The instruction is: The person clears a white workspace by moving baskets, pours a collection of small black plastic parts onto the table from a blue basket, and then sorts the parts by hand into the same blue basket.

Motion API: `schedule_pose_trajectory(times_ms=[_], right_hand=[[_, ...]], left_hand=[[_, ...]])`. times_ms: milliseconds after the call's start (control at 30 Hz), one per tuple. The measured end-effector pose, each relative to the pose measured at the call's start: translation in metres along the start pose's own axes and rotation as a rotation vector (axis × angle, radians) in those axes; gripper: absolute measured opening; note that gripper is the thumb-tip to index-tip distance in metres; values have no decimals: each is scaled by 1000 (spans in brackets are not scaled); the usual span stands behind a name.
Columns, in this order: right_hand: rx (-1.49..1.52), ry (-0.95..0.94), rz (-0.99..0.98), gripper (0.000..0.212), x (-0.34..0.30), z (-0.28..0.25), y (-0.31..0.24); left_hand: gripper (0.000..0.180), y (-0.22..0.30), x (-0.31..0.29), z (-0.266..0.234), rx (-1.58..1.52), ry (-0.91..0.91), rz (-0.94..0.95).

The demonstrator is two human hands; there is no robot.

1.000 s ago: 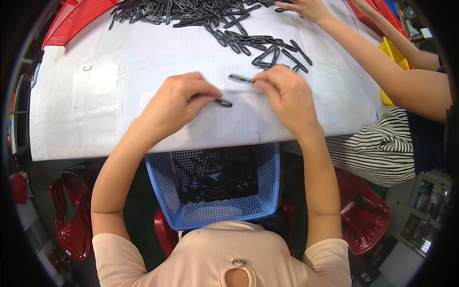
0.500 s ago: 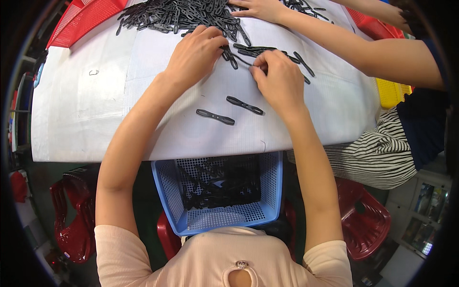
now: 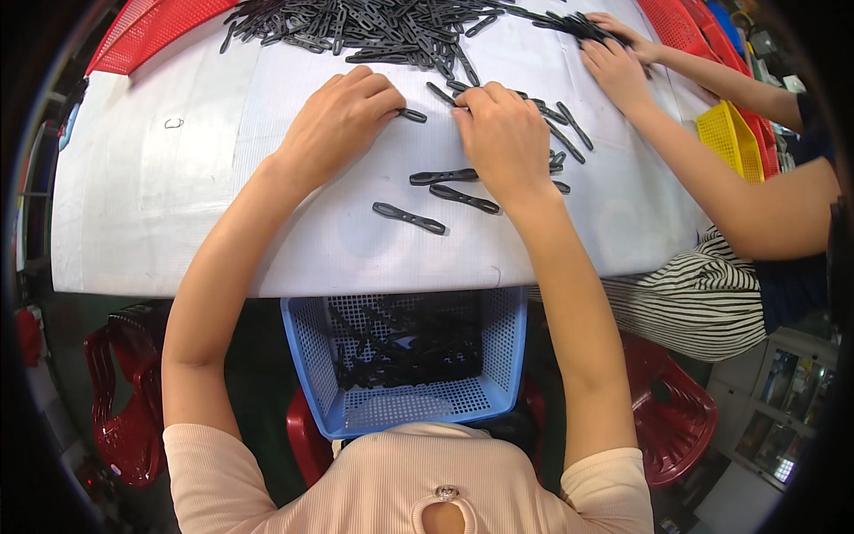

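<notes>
My left hand (image 3: pixel 347 116) is above the table with its fingers closed on a black looped strip (image 3: pixel 413 116), whose end sticks out past the fingertips. To the right, my right hand (image 3: pixel 505 138) has thumb and finger pinched at the end of another black strip (image 3: pixel 439 93) beside a small scatter of them. Nearer to me, three flat black strips with a long slot at each end lie apart from the rest: an upper one (image 3: pixel 442 177), a middle one (image 3: pixel 464 198) and a lower one (image 3: pixel 408 217).
A large heap of black strips (image 3: pixel 356 31) covers the far table (image 3: pixel 160 205). At the right, a co-worker's hands (image 3: pixel 618 76) gather a bunch of strips. A blue basket (image 3: pixel 405 414) holding black pieces sits below the table edge. Red (image 3: pixel 156 36) and yellow baskets (image 3: pixel 725 138) stand around.
A third strip now lies above the two in front of me. My left hand has moved slightly down and left of the heap. The co-worker's hands have shifted right, away from the heap.
</notes>
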State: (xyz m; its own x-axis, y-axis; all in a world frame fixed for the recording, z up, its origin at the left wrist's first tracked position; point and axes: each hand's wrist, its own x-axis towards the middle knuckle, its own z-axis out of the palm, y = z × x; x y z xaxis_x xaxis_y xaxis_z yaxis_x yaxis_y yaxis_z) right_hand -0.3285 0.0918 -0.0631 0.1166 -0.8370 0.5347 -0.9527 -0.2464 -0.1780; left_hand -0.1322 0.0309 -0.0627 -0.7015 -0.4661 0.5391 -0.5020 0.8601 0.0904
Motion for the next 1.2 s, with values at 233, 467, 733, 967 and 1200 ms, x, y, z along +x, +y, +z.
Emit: schedule_pose_trajectory(times_ms=[233, 467, 733, 967, 1200], right_hand=[[336, -134, 200, 8, -16, -32, 16], [325, -417, 328, 18, -35, -71, 66], [387, -224, 307, 20, -61, -58, 68], [225, -105, 186, 16, -59, -47, 86], [240, -138, 129, 15, -64, -48, 82]], left_hand=[[10, 11, -19, -6, -185, -80, -196], [9, 36, -3, -7, -49, -23, -141], [18, 88, 42, 51, -245, -131, -60], [20, 89, 55, 74, -106, 48, 2], [17, 74, 61, 82, -20, -89, 107]])
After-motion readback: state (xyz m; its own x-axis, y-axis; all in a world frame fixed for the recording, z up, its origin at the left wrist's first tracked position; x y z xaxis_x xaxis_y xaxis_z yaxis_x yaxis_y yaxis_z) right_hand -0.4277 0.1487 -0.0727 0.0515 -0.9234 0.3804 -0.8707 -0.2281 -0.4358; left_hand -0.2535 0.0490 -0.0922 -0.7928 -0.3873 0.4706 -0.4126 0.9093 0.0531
